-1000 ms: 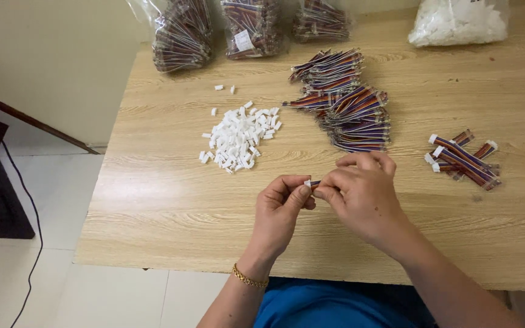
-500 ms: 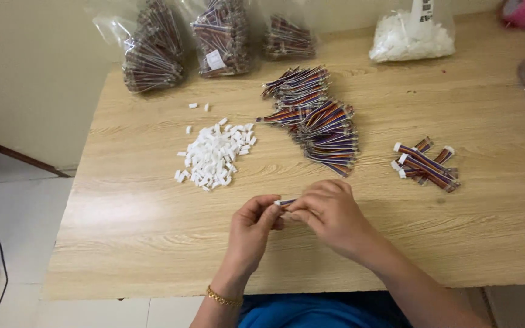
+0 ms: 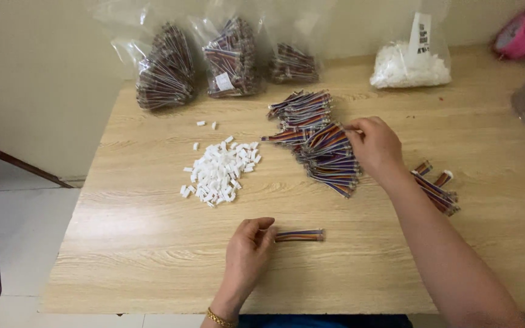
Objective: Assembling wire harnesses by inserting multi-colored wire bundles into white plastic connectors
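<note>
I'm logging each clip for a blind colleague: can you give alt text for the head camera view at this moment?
Seen from above, a person's left hand holds one short multicoloured ribbon cable by its end while the right hand reaches into a loose cable pile on a wooden table. A heap of small white connectors lies to the left, with bagged cables behind.

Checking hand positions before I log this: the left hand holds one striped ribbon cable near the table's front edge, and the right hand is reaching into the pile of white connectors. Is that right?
Not quite. In the head view the left hand does hold one ribbon cable near the front edge, but the right hand rests on the pile of striped cables, not the white connectors, which lie untouched to its left.
</note>
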